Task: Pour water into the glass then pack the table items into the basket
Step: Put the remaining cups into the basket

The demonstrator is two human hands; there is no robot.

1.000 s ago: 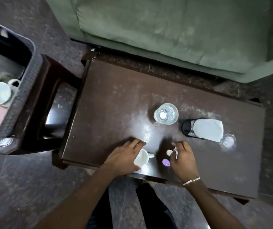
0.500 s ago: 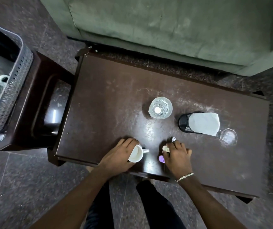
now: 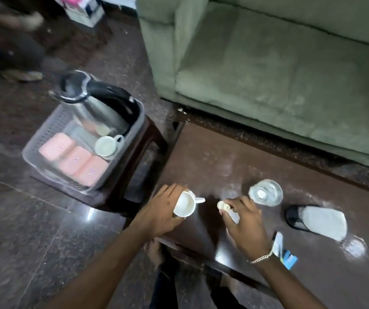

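My left hand [image 3: 161,210] grips a white cup [image 3: 185,204], tilted with its mouth toward me, over the near left corner of the dark table [image 3: 212,161]. My right hand [image 3: 244,221] holds a small clear bottle with a cream cap [image 3: 223,206]. A glass of water [image 3: 266,192] stands just beyond my right hand. The grey basket [image 3: 45,134] sits on a stool at the left and holds a steel kettle [image 3: 94,103], another white cup [image 3: 106,145] and pink boxes [image 3: 74,160].
A black mesh holder with white napkins [image 3: 315,220] lies right of the glass. A clear lid [image 3: 355,247] rests beyond the napkins, and a blue-and-white packet [image 3: 283,248] lies by my right wrist. A green sofa [image 3: 268,63] stands behind the table.
The view has swung left and up, bringing the basket and kettle into sight. Both hands have lifted their items: the cup is now tilted and the small bottle is off the table.
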